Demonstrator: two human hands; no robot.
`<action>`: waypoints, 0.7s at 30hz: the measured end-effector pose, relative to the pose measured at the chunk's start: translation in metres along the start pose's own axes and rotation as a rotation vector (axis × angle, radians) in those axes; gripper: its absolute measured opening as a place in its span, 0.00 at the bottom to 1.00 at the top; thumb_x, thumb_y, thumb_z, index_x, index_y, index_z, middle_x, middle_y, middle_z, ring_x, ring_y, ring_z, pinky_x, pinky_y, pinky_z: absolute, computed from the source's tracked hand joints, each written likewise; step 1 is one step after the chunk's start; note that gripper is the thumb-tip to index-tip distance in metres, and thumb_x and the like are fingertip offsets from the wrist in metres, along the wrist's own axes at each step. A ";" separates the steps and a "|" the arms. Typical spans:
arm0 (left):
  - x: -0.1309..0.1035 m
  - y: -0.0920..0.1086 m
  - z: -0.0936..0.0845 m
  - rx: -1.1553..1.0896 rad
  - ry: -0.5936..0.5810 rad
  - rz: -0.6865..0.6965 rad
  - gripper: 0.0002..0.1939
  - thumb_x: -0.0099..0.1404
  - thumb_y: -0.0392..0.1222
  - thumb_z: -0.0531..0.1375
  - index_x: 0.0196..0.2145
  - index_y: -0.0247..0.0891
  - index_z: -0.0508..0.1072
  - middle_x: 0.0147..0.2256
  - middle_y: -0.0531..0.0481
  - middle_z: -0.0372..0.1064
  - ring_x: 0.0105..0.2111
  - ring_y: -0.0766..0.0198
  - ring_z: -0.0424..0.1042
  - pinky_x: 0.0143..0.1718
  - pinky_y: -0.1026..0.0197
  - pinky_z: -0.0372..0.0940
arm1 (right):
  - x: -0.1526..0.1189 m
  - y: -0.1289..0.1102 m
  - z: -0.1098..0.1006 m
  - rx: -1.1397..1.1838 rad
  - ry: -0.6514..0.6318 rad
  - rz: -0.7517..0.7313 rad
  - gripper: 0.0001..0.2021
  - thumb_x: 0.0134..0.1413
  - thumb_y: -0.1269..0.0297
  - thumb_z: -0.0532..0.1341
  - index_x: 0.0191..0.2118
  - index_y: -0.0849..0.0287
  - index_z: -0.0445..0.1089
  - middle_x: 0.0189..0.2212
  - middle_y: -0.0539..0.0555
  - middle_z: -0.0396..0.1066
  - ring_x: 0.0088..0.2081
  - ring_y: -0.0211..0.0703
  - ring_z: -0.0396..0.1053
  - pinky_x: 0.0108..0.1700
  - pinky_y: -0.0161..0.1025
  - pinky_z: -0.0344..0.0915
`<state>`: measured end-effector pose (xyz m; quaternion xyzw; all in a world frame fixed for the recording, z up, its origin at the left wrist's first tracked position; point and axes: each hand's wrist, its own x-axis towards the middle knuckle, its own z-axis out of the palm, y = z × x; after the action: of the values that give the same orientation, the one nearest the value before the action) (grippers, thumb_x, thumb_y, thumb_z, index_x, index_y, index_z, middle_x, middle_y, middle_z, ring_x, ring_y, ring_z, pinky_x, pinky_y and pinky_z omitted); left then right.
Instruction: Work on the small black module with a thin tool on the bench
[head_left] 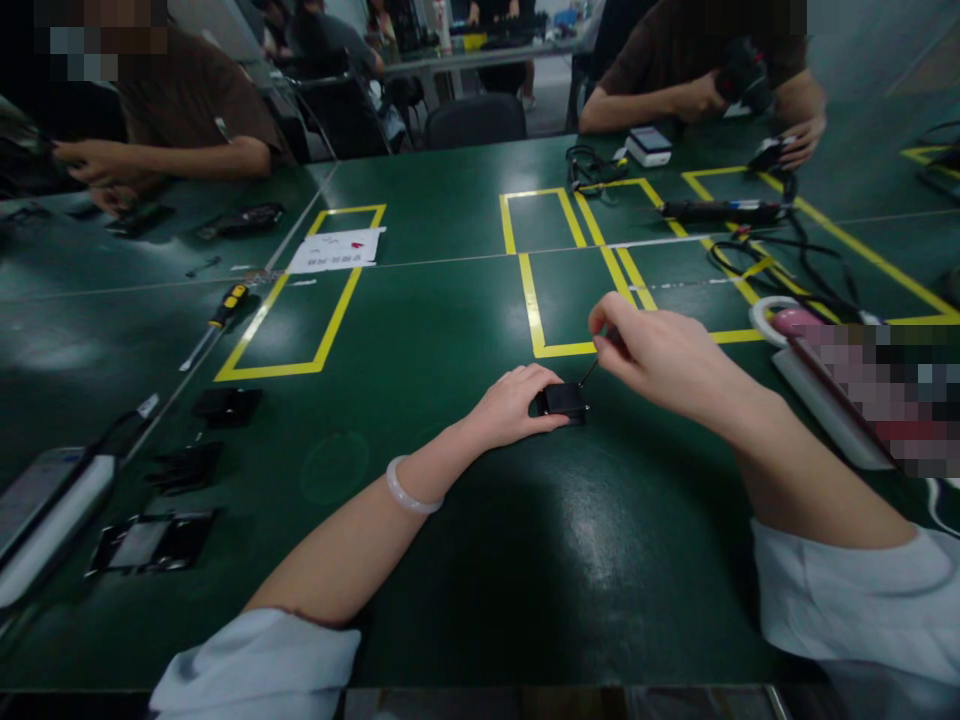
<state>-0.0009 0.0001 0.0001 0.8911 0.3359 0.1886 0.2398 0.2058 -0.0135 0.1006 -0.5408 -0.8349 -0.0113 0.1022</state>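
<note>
Currently pins a small black block [564,402] flat on the green counter [465,600] with the left hand [514,405], thumb clamped on the near side, fingers at the far left. Pinches a thin rod [589,374] between thumb and fingertips of the right hand [656,355], slanted down to the block's far right corner. Could skid off that corner under a sideways push, likely scraping the casing or jabbing the nearby fingers. Could also twist the block on the smooth counter, given too loose a hold. Looks boxy, dark and plain, with tiny bright metal bits at the right end, too small to identify. Just beyond, runs into yellow tape [566,351]. Well apart to the left, goes on to a black part [227,404], a black clip-like piece [187,466] and a flat black frame [196,538], then farther off to a yellow-and-black screwdriver [229,305].
</note>
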 end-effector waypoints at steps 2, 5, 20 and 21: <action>0.000 0.000 0.000 0.006 0.004 -0.001 0.21 0.63 0.53 0.60 0.49 0.39 0.66 0.46 0.45 0.68 0.45 0.55 0.67 0.47 0.54 0.62 | 0.000 0.000 -0.001 0.009 0.003 0.000 0.11 0.62 0.59 0.50 0.44 0.57 0.63 0.28 0.52 0.73 0.27 0.42 0.66 0.27 0.37 0.48; -0.001 0.001 0.000 0.012 0.009 -0.002 0.20 0.63 0.52 0.60 0.49 0.39 0.66 0.45 0.45 0.68 0.45 0.55 0.67 0.47 0.54 0.62 | -0.001 -0.001 -0.001 0.009 0.016 0.000 0.12 0.62 0.56 0.50 0.42 0.57 0.64 0.27 0.52 0.72 0.27 0.42 0.67 0.27 0.37 0.48; -0.001 0.002 -0.001 -0.005 0.002 -0.001 0.21 0.64 0.53 0.59 0.49 0.39 0.66 0.47 0.44 0.67 0.47 0.54 0.67 0.49 0.52 0.62 | -0.002 -0.002 0.002 -0.013 0.024 0.024 0.12 0.62 0.61 0.48 0.45 0.58 0.63 0.26 0.53 0.72 0.25 0.43 0.66 0.27 0.37 0.47; -0.001 0.002 -0.001 -0.004 0.002 0.000 0.21 0.64 0.53 0.59 0.49 0.39 0.66 0.47 0.44 0.67 0.48 0.54 0.67 0.50 0.52 0.62 | -0.002 -0.002 0.002 -0.008 0.024 0.021 0.11 0.62 0.61 0.48 0.45 0.58 0.63 0.26 0.53 0.72 0.26 0.43 0.66 0.27 0.37 0.47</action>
<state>-0.0015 -0.0014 0.0020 0.8905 0.3358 0.1902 0.2410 0.2050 -0.0158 0.0989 -0.5499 -0.8277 -0.0199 0.1104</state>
